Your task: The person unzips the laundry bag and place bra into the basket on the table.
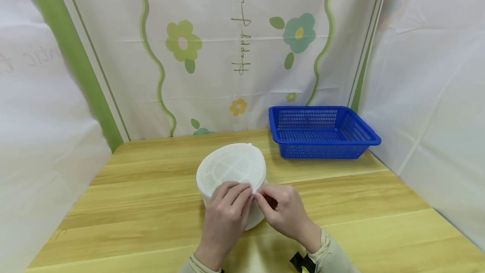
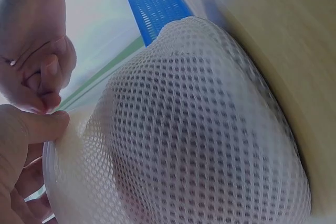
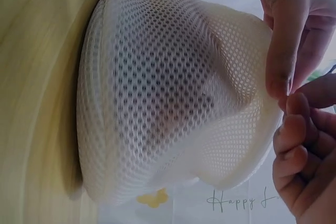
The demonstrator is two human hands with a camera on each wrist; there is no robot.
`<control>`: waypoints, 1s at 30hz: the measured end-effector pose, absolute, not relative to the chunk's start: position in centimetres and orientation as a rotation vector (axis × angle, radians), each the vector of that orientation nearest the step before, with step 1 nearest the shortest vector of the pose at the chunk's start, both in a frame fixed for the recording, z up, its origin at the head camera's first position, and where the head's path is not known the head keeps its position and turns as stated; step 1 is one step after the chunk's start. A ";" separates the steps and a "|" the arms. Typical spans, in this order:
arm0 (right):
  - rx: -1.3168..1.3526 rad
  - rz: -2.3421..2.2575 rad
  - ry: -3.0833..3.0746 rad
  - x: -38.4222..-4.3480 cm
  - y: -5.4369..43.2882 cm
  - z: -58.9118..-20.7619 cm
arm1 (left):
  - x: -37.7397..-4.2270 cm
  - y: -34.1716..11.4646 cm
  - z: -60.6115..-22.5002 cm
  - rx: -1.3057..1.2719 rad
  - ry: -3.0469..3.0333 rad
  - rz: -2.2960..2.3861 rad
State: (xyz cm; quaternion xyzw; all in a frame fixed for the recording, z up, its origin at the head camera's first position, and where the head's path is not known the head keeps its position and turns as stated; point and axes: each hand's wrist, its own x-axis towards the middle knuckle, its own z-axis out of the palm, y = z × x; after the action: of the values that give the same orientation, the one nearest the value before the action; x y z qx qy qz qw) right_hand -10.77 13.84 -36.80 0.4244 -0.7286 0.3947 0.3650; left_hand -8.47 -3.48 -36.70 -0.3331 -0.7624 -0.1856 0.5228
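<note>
A white mesh laundry bag (image 1: 233, 165), round and drum-shaped, stands on the table with its lid side tilted up. Its netting (image 2: 199, 129) fills much of the left wrist view, and something dark shows faintly through the mesh. With fingers over the top and thumb at the near edge, my left hand (image 1: 227, 212) grips the rim. Right beside it, my right hand (image 1: 284, 210) pinches at the same spot with thumb and forefinger. The fingertips of both hands meet there in the right wrist view, and they hide the small part being pinched.
A blue plastic basket (image 1: 322, 151) with slotted walls stands at the back right of the wooden table (image 1: 132, 205). White printed curtains (image 1: 242, 87) hang behind the table and along both sides. Something black (image 1: 299, 260) lies by the right sleeve.
</note>
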 end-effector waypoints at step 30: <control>0.901 0.990 -1.917 -10.8 14.0 -37.0 | -8.4 -3.5 -36.6 -0.780 -1.819 -0.398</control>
State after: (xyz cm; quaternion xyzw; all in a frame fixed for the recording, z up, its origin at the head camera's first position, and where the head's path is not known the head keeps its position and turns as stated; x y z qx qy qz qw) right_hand -10.82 14.00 -36.95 0.3548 -0.7545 0.3899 0.3910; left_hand -8.45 -3.46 -36.64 -0.3269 -0.7628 -0.1669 0.5323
